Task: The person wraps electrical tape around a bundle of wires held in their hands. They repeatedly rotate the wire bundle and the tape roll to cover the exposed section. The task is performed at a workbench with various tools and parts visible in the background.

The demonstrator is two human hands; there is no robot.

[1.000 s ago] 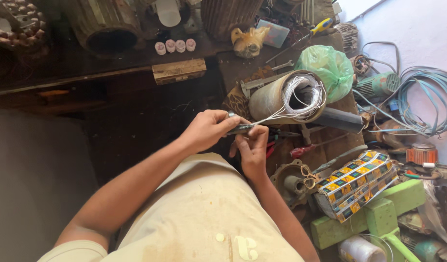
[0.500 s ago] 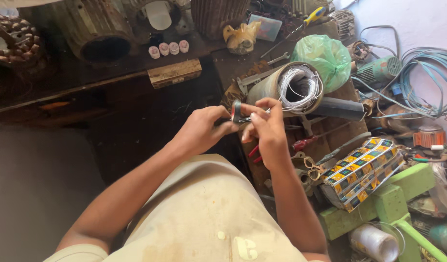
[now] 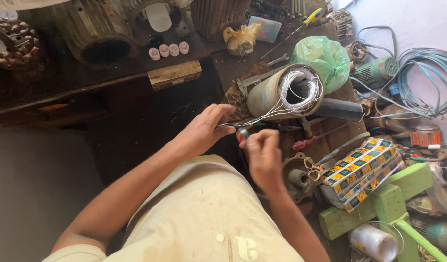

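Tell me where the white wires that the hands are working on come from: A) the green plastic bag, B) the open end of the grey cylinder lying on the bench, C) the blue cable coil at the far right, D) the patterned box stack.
B: the white wires coil inside the open end of the grey cylinder and run down toward the left hand and right hand.

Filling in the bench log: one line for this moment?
left hand: pinches wire bundle | right hand: holds small red tool | wires run into stator

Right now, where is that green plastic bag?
In the head view, the green plastic bag sits at the upper right of the workbench, just behind the wire-filled cylinder and left of the blue cable coil.
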